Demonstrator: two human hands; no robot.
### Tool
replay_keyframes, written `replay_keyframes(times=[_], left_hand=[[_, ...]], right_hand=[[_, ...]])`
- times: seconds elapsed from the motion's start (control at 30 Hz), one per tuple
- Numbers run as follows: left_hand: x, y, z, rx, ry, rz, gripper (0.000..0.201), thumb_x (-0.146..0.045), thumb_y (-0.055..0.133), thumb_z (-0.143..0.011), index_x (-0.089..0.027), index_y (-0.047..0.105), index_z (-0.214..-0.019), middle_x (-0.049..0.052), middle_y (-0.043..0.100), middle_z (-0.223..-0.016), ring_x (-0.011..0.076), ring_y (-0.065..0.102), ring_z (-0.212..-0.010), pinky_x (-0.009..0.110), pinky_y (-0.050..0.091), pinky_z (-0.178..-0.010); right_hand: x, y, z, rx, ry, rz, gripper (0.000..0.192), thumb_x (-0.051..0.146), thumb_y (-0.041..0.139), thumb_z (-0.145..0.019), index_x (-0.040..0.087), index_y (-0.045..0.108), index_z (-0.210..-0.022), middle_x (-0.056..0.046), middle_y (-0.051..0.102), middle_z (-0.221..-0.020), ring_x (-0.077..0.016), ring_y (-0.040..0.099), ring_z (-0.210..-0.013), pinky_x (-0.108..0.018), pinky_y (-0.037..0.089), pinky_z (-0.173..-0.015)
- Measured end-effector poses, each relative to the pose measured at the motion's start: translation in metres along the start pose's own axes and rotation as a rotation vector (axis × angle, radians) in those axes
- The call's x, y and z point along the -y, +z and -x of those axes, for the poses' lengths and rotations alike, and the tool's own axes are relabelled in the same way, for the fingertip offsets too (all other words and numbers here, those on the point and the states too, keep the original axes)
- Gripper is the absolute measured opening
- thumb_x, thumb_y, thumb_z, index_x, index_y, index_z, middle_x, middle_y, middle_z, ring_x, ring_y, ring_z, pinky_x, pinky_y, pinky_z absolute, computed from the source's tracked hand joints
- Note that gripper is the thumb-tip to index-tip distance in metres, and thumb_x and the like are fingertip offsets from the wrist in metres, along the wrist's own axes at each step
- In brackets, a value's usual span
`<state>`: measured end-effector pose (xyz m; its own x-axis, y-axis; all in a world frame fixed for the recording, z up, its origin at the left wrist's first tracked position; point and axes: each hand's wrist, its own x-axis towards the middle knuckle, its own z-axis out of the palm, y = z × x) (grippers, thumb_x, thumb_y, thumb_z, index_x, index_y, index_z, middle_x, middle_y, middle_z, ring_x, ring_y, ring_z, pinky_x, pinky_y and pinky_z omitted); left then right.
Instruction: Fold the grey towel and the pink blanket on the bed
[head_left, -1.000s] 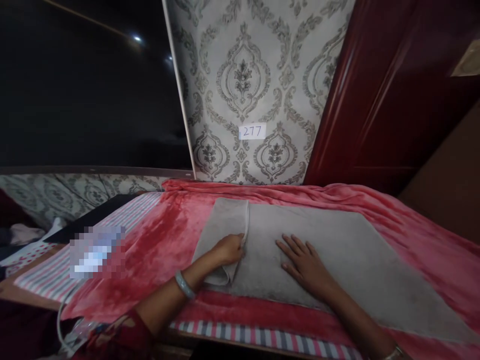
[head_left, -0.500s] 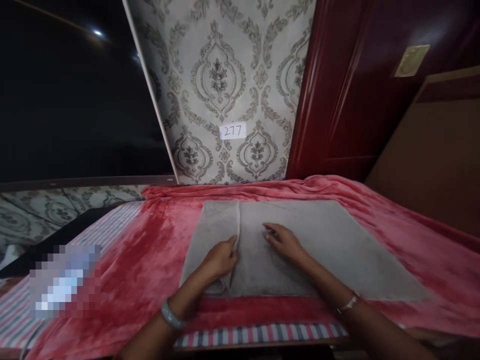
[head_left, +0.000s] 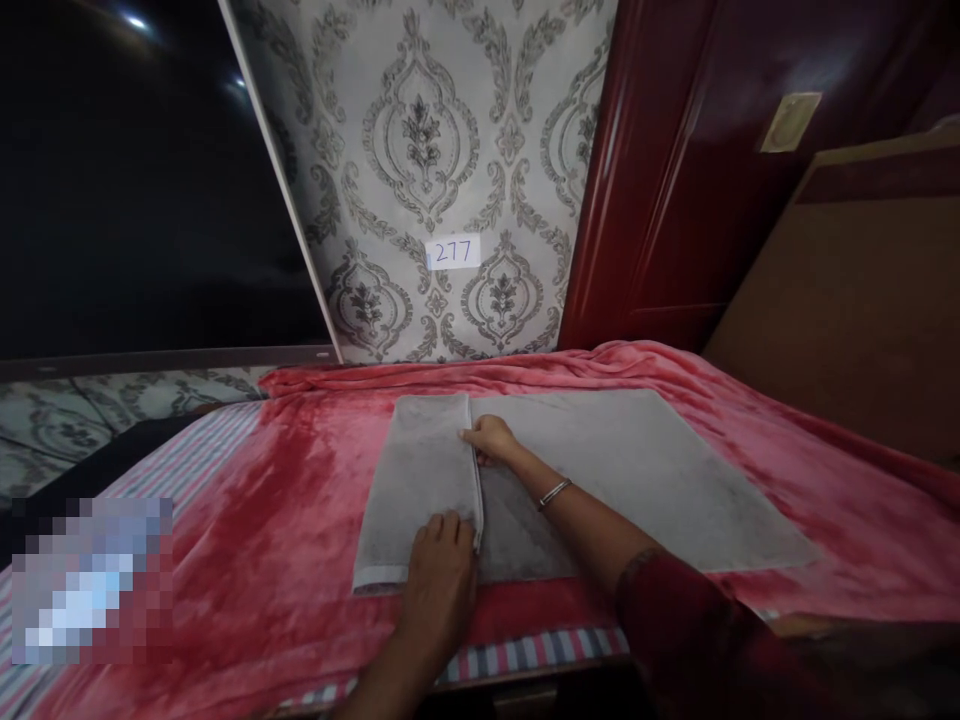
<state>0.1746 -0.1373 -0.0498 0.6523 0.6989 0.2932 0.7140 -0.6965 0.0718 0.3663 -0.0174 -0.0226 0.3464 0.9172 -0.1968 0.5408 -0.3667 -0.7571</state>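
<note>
A grey towel (head_left: 637, 470) lies flat on a red plush blanket (head_left: 300, 490). Its left end is folded over into a narrow flap (head_left: 420, 470). My left hand (head_left: 442, 560) rests on the near part of that flap, fingers at its folded edge. My right hand (head_left: 487, 438) reaches across and pinches the far part of the flap's edge, thumb and fingers on the cloth. A bangle sits on my right wrist.
Patterned grey wallpaper with a paper label reading 277 (head_left: 453, 251) stands behind the bed. A dark red door (head_left: 675, 180) and a brown board (head_left: 847, 290) are to the right. Striped bedding (head_left: 202, 455) shows at left, below a dark screen (head_left: 142, 190).
My right hand moved from the towel's middle to the far edge of the folded flap. My left hand slid toward the near end. The camera shifted right.
</note>
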Motion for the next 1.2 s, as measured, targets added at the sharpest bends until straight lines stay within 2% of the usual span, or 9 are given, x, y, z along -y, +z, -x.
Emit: replay_keyframes(times=[0.17,0.3,0.4,0.5,0.57,0.63,0.8,1.0,1.2], left_hand=[[0.006,-0.002,-0.007,-0.236,0.138,-0.03,0.025,0.0,0.052,-0.08,-0.017,0.064,-0.092,0.006,0.062,-0.09,0.0242,0.054,-0.086,0.037,0.043,-0.076],[-0.002,-0.01,-0.019,-0.365,0.24,0.003,0.03,0.0,0.051,-0.08,-0.016,0.063,-0.103,0.006,0.061,-0.091,0.0227,0.053,-0.085,0.037,0.044,-0.073],[-0.015,0.002,-0.026,-0.336,0.29,0.033,0.031,0.0,0.052,-0.08,-0.018,0.063,-0.104,0.005,0.061,-0.09,0.0215,0.053,-0.084,0.035,0.044,-0.072],[-0.024,0.029,-0.026,-0.299,0.297,0.031,0.027,-0.003,0.057,-0.079,-0.019,0.063,-0.1,0.005,0.06,-0.088,0.0217,0.053,-0.081,0.036,0.044,-0.07],[-0.026,0.045,-0.024,-0.344,0.304,0.029,0.024,-0.006,0.062,-0.077,-0.019,0.063,-0.097,0.005,0.06,-0.086,0.0224,0.052,-0.079,0.036,0.042,-0.067],[-0.025,0.053,-0.02,-0.404,0.322,0.035,0.027,-0.007,0.063,-0.076,-0.019,0.063,-0.1,0.005,0.06,-0.086,0.0223,0.05,-0.078,0.036,0.04,-0.065],[-0.022,0.043,-0.015,-0.424,0.389,0.063,0.033,-0.005,0.058,-0.083,-0.016,0.062,-0.113,0.008,0.063,-0.098,0.0226,0.051,-0.086,0.037,0.042,-0.071],[-0.025,0.037,-0.017,-0.463,0.481,0.107,0.027,-0.007,0.053,-0.089,-0.016,0.063,-0.113,0.008,0.065,-0.095,0.0219,0.051,-0.083,0.035,0.039,-0.069],[-0.03,0.029,-0.015,-0.433,0.383,0.1,0.022,-0.012,0.056,-0.089,-0.015,0.064,-0.108,0.01,0.064,-0.101,0.0237,0.05,-0.088,0.037,0.04,-0.072]], right_hand=[[0.007,0.002,-0.004,-0.17,-0.064,0.114,0.004,0.019,0.067,-0.08,0.016,0.07,-0.077,-0.006,0.073,-0.076,-0.0171,0.07,-0.078,-0.02,0.045,-0.063],[-0.002,-0.015,-0.01,-0.276,-0.102,0.13,0.012,0.021,0.064,-0.081,0.017,0.073,-0.087,-0.006,0.075,-0.093,-0.0169,0.068,-0.091,-0.019,0.044,-0.07],[-0.021,-0.031,-0.007,-0.311,-0.088,0.147,0.012,0.02,0.064,-0.079,0.017,0.074,-0.086,-0.005,0.075,-0.09,-0.0163,0.068,-0.086,-0.019,0.043,-0.067],[-0.039,-0.037,-0.002,-0.283,-0.048,0.162,0.011,0.018,0.063,-0.08,0.016,0.073,-0.083,-0.002,0.071,-0.07,-0.0139,0.065,-0.064,-0.02,0.04,-0.058],[-0.045,-0.037,0.0,-0.264,-0.04,0.169,0.013,0.023,0.061,-0.085,0.016,0.073,-0.086,-0.001,0.068,-0.062,-0.0128,0.061,-0.055,-0.021,0.039,-0.054],[-0.046,-0.035,-0.002,-0.27,-0.051,0.182,0.017,0.03,0.062,-0.087,0.016,0.073,-0.088,-0.002,0.07,-0.067,-0.0133,0.062,-0.057,-0.021,0.039,-0.055],[-0.043,-0.034,-0.007,-0.305,-0.07,0.221,0.013,0.028,0.068,-0.082,0.016,0.074,-0.079,-0.009,0.074,-0.085,-0.0174,0.066,-0.078,-0.023,0.039,-0.063],[-0.054,-0.037,-0.006,-0.327,-0.051,0.231,0.018,0.03,0.062,-0.087,0.016,0.074,-0.086,-0.006,0.074,-0.086,-0.0157,0.064,-0.08,-0.022,0.039,-0.065],[-0.056,-0.035,-0.006,-0.338,-0.064,0.242,0.021,0.034,0.064,-0.086,0.016,0.073,-0.091,-0.007,0.073,-0.09,-0.0166,0.063,-0.083,-0.023,0.039,-0.067]])
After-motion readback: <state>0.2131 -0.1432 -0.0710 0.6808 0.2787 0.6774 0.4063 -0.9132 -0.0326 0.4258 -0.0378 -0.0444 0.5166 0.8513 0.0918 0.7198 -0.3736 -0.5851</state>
